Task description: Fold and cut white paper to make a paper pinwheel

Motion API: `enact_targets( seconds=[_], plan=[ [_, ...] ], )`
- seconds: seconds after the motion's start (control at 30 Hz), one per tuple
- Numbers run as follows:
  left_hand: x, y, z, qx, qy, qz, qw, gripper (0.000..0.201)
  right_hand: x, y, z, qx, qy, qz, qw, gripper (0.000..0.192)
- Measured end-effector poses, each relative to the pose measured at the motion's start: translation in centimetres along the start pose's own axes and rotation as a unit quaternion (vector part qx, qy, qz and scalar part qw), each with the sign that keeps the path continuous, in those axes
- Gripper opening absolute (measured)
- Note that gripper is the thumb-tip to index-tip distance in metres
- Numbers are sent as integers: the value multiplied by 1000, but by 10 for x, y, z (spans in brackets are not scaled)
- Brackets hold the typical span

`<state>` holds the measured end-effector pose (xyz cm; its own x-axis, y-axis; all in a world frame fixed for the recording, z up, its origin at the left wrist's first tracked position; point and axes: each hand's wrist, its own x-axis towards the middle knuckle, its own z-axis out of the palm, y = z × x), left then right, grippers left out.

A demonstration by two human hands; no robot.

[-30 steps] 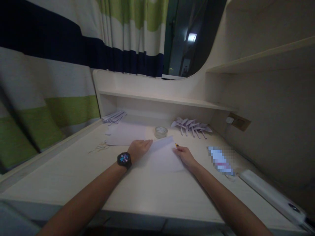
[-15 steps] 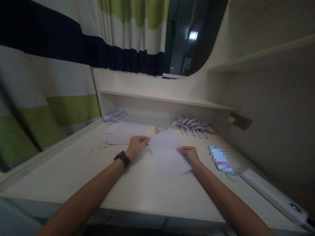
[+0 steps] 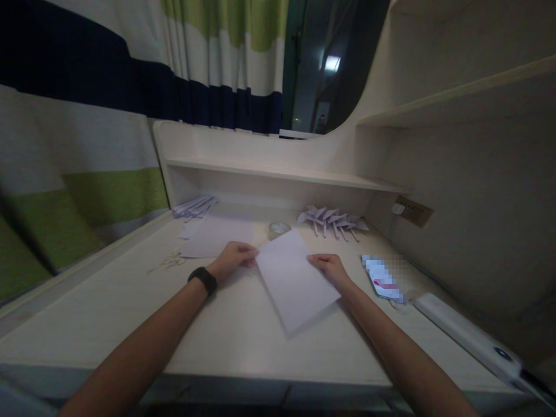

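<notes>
Since the earlier frame the sheet of paper (image 3: 296, 277) has swung round and come lower toward the person: it now lies as a tilted rectangle, one corner pointing at the near edge of the surface (image 3: 243, 341), and it covers less of the small glass dish (image 3: 278, 229) behind it. The left hand (image 3: 232, 259) pinches the sheet's left corner, fingers closed on the edge. The right hand (image 3: 330, 267) holds the right edge, fingers curled over it, thumb hidden under the paper.

The sheet looks very light and limp, a single thin leaf that bends under its own weight and creases at any hard pinch. It probably slides easily on the smooth top. Holding it at two opposite edges, as here, keeps it flat; a grip at one corner alone would likely let it droop.

A stack of flat sheets (image 3: 217, 236) lies just beyond the left hand. Folded paper shapes (image 3: 332, 219) sit in a cluster under the shelf (image 3: 282, 172), well apart from the hands.
</notes>
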<state>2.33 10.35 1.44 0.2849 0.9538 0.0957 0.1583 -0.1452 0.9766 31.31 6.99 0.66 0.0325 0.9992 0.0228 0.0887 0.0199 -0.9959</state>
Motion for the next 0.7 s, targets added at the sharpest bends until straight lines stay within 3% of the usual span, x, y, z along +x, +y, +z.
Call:
enact_targets(
  seconds=[0.07,0.27,0.5,0.7],
  plan=[
    [-2,2,-1,-22,-14,-2,1000,25,-2,-2,0,14,-12,-1,1000,42],
    [-2,0,-2,-58,-45,-14,997,25,-10,1,5,78,-151,44,984,41],
    [0,-2,-2,-64,-37,-13,997,24,-5,10,8,79,-112,75,988,39],
    [-2,2,0,-66,-22,-17,997,24,-3,9,9,126,-125,35,983,36]
  ],
)
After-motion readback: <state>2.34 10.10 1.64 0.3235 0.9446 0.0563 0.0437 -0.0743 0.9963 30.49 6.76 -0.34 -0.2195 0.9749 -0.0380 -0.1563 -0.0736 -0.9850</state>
